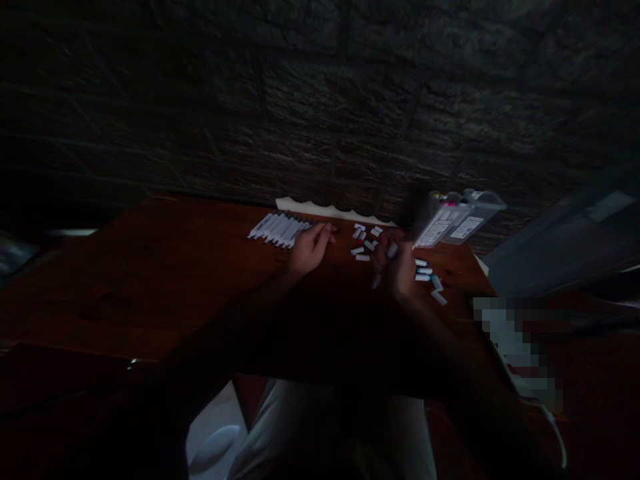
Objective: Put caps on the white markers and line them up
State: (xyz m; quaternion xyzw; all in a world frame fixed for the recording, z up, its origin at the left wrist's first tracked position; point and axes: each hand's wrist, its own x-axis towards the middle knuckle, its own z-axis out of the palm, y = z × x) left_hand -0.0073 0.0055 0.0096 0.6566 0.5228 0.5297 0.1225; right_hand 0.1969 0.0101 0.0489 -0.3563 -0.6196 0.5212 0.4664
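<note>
A row of white markers (280, 229) lies side by side on the wooden table. At the row's right end is my left hand (309, 249), its fingers curled and the thumb against them; whether anything is inside is hidden. My right hand (401, 267) is closed around a small white marker cap (393, 250), among loose caps. Several white caps (363, 257) lie scattered between the hands. More short white pieces with coloured ends (424, 271) lie right of my right hand. The picture is dark and the right fingers are blurred.
Two clear plastic cases (460, 223) with labels stand behind my right hand, one holding coloured pieces. A white scalloped strip (330, 212) runs along the brick wall (300, 133). A pixelated object (515, 347) and a white cable (557, 427) are at the table's (150, 280) right edge.
</note>
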